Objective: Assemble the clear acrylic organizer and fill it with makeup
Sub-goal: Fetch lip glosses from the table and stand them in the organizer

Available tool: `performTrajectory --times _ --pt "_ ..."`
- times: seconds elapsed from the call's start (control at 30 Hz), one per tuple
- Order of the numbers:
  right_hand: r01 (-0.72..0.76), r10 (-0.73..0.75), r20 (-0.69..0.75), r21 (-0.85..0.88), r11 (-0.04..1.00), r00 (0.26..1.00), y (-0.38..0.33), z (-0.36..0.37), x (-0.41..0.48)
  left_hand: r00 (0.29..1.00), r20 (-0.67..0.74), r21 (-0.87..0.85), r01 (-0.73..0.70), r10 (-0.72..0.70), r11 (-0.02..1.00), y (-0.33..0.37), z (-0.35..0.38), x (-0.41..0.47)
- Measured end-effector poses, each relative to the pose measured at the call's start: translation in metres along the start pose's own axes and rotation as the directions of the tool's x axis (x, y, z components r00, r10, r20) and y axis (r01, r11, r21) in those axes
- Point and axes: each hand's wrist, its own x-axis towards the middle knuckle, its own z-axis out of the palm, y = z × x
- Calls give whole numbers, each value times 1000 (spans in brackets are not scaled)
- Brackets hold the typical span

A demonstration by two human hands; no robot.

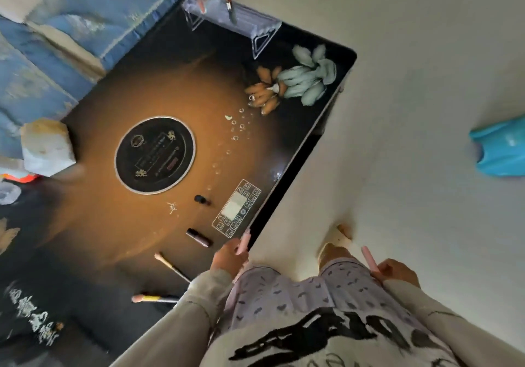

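A dark glass tabletop (93,224) carries a round black inset plate (154,154) at its centre and a printed touch control panel (236,209) near the right edge. A fish-and-bubbles motif (295,79) decorates the far right corner. A crumpled white tissue pack (47,149) rests at the left edge, just beside blue patterned upholstery (71,25). On the pale floor (412,82) — well apart from the table — lies a turquoise object (500,147), cut off by the frame edge.

The table (176,88) top is glossy and glass-like, the organizer (235,22) at its one o'clock corner clear plastic, the sleeves (196,301) soft matt cloth.
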Motion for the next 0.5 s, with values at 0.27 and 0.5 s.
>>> performTrajectory --times 0.27,0.5 --pt "-109 109 67 7 994 992 41 -102 53 991 119 221 38 -66 975 109 39 29" --pt "-16 16 27 -11 1000 1000 58 -173 97 992 122 248 10 -42 969 200 68 52"
